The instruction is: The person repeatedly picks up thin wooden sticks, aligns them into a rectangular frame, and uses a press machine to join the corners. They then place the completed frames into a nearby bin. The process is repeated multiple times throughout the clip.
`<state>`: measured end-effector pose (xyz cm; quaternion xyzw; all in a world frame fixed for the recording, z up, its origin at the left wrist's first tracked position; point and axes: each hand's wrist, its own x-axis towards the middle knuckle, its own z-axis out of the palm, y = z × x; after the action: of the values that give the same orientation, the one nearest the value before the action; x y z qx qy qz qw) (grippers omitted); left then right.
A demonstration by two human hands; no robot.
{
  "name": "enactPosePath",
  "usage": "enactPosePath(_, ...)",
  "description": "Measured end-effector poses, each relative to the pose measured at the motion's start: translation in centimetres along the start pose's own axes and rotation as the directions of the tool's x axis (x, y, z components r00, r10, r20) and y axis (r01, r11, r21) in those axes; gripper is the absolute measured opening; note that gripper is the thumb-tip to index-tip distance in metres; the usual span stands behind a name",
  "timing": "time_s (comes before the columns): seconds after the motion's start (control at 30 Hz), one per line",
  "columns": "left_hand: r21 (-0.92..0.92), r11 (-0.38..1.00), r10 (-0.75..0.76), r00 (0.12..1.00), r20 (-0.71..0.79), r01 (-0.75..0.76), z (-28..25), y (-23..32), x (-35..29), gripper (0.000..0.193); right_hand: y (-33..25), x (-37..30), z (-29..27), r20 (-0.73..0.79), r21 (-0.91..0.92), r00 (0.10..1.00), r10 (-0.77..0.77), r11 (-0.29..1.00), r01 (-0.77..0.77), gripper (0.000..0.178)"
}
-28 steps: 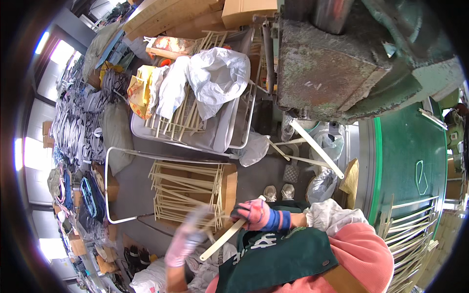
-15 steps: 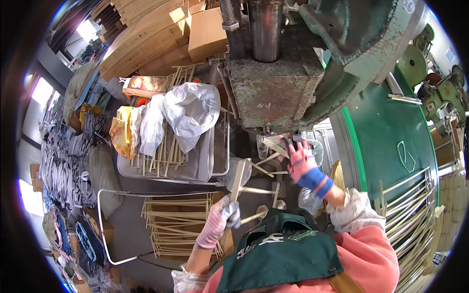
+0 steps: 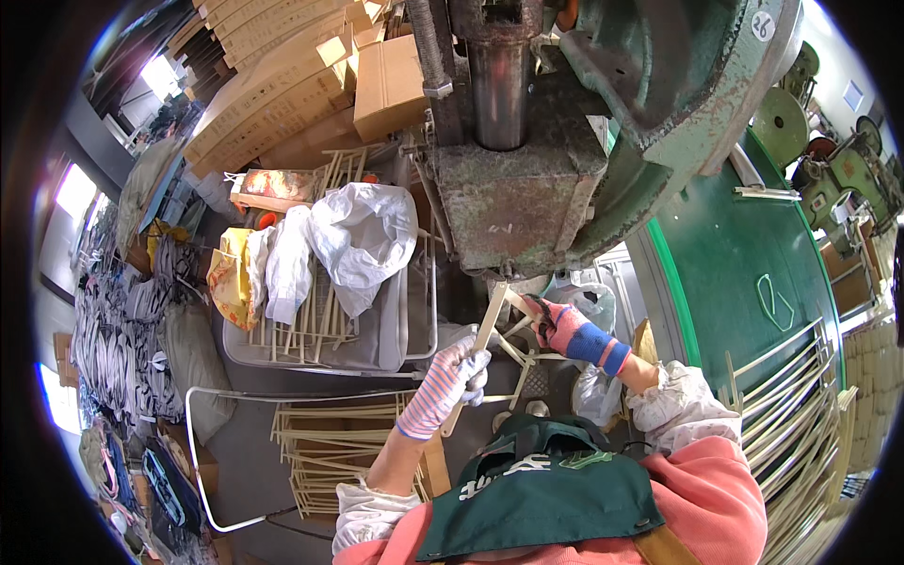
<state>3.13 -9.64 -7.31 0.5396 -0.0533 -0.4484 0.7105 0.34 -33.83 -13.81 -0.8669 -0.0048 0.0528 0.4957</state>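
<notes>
from here i see the left hand (image 3: 446, 383) wrapped round a tilted pale strip (image 3: 488, 323), top just below the press block (image 3: 513, 212); right hand (image 3: 568, 331) pinching a second strip (image 3: 517, 302).

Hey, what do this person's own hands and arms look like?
The left hand wears a pink-and-white striped glove with greyish fingers; the right hand, a coral glove with dark finger parts and a blue cuff crossed by a pink band. Baggy whitish sleeve covers meet pink sleeves.
</notes>
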Motion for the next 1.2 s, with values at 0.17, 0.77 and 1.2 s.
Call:
enactPosePath(0.17,0.056,0.997,-0.057,0.998,0.039,0.054,0.4,2.0,-1.4,0.027,-0.8,0.3,-2.8,0.321,0.345,0.931,0.172,0.894,-0.285,0.055)
enactPosePath(0.77,0.117,0.993,0.000,0.995,-0.099,0.011,0.6,-1.4,-0.8,0.030,-1.9,-1.3,-1.5,0.128,0.304,0.973,0.191,0.927,-0.222,0.052)
enactPosePath(1.2,0.097,0.995,0.010,1.000,-0.019,-0.008,-1.3,-1.1,1.3,0.025,-2.6,-1.5,-1.2,0.039,0.112,0.991,0.124,0.985,-0.128,0.049)
